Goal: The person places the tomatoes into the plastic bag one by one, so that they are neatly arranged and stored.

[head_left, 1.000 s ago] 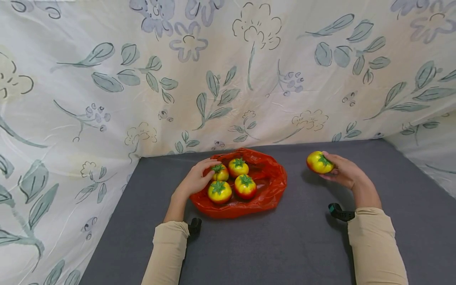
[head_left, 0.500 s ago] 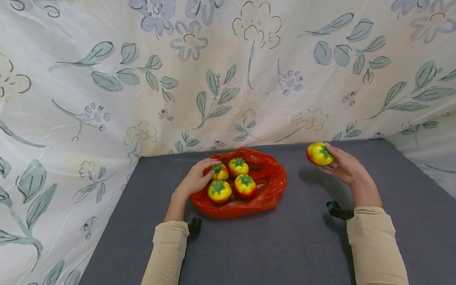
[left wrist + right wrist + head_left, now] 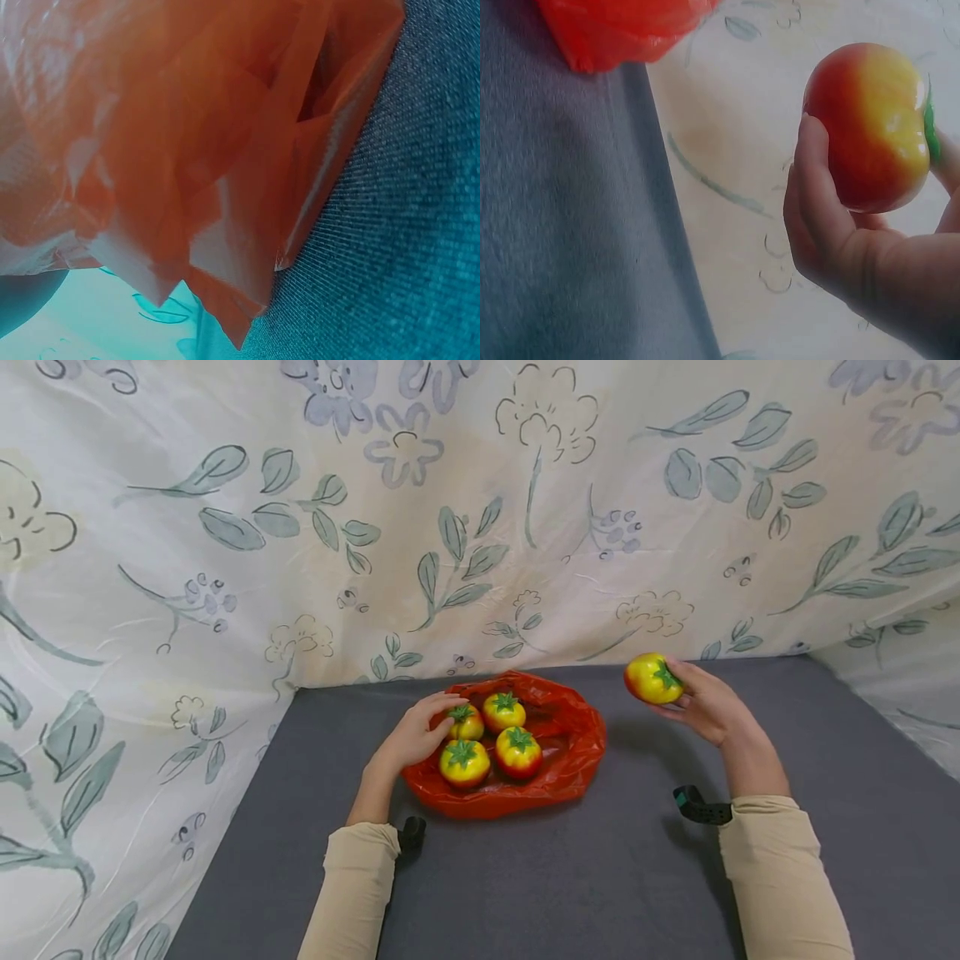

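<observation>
A red plastic bag (image 3: pixel 572 750) lies open on the grey table (image 3: pixel 600 877), with several yellow-red tomatoes (image 3: pixel 517 752) inside. My left hand (image 3: pixel 438 720) holds the bag's left rim beside the nearest tomato (image 3: pixel 466 722). The left wrist view is filled by crinkled bag plastic (image 3: pixel 187 150); the hand itself is not seen there. My right hand (image 3: pixel 670 683) grips another tomato (image 3: pixel 651 677) in the air, to the right of the bag. In the right wrist view the thumb (image 3: pixel 814 172) curls round this tomato (image 3: pixel 870 120).
A floral cloth (image 3: pixel 480 527) hangs as a backdrop behind the table and along both sides. Bare grey surface (image 3: pixel 825 718) stretches right of the bag and in front of it. A black wrist strap (image 3: pixel 697 806) sits on each forearm.
My right hand has lifted its tomato off the table level and carried it up and leftward, closer to the bag. The left hand and the bag have stayed put.
</observation>
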Available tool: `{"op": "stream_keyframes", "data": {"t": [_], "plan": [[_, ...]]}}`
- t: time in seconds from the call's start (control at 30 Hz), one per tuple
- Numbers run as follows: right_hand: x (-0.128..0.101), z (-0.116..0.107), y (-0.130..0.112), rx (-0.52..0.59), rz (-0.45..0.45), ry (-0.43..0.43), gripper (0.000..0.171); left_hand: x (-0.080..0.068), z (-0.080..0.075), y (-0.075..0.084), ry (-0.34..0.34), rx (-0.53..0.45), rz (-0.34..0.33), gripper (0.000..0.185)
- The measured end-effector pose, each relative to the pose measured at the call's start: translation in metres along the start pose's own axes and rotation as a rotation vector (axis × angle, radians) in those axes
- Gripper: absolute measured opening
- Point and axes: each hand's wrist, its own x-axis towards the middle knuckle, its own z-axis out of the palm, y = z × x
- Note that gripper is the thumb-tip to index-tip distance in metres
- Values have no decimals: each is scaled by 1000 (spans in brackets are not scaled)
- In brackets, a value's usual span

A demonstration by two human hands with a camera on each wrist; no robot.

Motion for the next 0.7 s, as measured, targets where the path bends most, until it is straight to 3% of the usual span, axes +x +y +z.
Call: {"op": "stream_keyframes", "data": {"t": [0.4, 0.7], "plan": [[2, 36, -1, -113, -30, -27, 34, 1, -1, 0, -6, 5, -22, 37], [2, 66, 5, -194, -38, -44, 53, 1, -2, 1, -6, 1, -13, 37]]}}
